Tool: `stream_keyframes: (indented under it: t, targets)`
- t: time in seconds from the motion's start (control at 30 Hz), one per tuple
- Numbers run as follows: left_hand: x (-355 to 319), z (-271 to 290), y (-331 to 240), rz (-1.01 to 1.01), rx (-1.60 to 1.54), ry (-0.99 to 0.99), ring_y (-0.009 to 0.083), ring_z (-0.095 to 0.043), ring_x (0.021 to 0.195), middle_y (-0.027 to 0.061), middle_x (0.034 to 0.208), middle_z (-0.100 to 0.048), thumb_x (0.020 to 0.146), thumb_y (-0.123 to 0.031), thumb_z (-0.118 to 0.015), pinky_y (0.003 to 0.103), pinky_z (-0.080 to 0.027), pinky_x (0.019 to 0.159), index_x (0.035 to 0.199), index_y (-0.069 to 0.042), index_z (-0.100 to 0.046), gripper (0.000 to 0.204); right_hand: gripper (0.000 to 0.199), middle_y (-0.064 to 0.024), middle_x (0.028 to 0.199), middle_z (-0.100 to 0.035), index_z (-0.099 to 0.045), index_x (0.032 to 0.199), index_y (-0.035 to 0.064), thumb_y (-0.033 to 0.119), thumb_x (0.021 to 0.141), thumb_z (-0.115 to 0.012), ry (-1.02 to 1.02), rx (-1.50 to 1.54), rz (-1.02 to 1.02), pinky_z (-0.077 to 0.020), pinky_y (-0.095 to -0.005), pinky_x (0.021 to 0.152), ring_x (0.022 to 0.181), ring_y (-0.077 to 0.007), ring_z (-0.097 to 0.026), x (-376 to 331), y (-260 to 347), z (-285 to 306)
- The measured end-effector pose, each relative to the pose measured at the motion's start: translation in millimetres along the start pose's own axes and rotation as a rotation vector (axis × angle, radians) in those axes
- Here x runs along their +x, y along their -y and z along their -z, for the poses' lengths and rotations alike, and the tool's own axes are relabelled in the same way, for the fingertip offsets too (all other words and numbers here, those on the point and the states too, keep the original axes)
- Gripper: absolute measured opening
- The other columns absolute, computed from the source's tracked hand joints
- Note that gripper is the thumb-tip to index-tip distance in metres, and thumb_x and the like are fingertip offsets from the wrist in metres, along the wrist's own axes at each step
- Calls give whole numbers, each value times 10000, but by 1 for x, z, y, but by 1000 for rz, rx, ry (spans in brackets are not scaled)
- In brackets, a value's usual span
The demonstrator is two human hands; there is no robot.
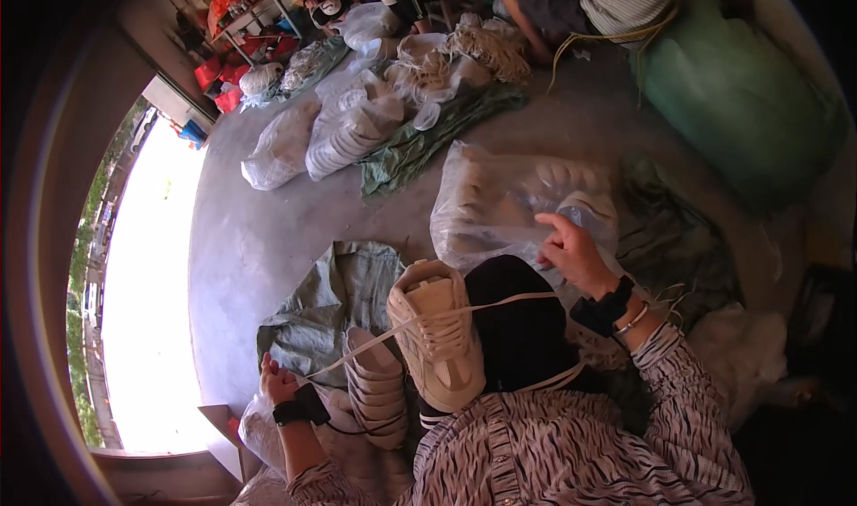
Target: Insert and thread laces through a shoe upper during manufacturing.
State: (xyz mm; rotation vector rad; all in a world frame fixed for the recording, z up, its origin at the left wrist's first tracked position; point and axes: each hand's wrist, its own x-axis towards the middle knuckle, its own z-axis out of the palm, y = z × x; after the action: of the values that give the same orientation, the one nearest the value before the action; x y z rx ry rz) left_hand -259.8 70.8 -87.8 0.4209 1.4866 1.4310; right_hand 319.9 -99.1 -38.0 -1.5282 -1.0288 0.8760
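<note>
A beige sneaker [437, 345] with its toe towards me rests on my dark-clad leg [522, 327]. A pale shoelace [366, 352] stretches from the shoe's eyelets to my left hand [278, 381], whose fingers are closed on it at the lower left. On the other side the lace runs nearly straight towards my right hand [576, 254]. There the index finger points out and the other fingers are curled; the lace disappears just below them, so the grip itself is hidden. Left of the sneaker stands a stack of pale shoe pieces [375, 390].
A clear plastic bag of pale shoe parts [527, 198] lies ahead, with a grey-green sheet [330, 296] to its left. More filled bags [353, 122] are on the floor beyond. A large green sack [736, 104] stands at the right. Several people sit at the back.
</note>
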Motion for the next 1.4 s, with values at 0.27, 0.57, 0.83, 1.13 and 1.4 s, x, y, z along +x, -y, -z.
stream_keyframes:
  t: [0.27,0.57,0.83,1.13,1.4]
  targets:
    - [-213,-163,41,-628,766,744,55,-483,575,1,650,-551,947,-147,-447,189,-394,552,1088,3,-590,251,91,-146,727,-620,-609,787,45,133,776,-627,316,-290,246,-479,-371,641,709,-308,-618,-10,34,-77]
    - [-224,-165,36,-75,673,925,48,-489,500,45,738,-638,914,-112,-501,191,-380,433,928,-2,-595,145,101,-135,727,-629,-621,804,55,147,763,-611,352,-452,261,-479,-397,636,714,-319,-617,-5,30,-82]
    - [-222,-157,46,-368,678,1005,69,-518,631,6,736,-613,897,-112,-516,226,-422,565,806,0,-607,171,61,-139,715,-619,-592,794,36,94,774,-593,366,-956,650,-492,-378,603,692,-307,-620,-23,44,-102]
    - [-215,-163,64,-251,586,878,59,-494,594,22,658,-565,867,-89,-535,220,-414,552,784,1,-593,136,158,-100,846,-669,-619,961,-20,42,820,-586,555,-214,114,-484,-262,680,756,-133,-625,-9,42,-81]
    - [-224,-178,46,-891,1034,829,211,-548,591,80,635,-557,817,-127,-600,322,-451,575,805,-61,-614,69,140,-99,838,-643,-606,924,0,88,818,-623,543,-243,207,-491,-289,667,733,-206,-631,-7,38,-82]
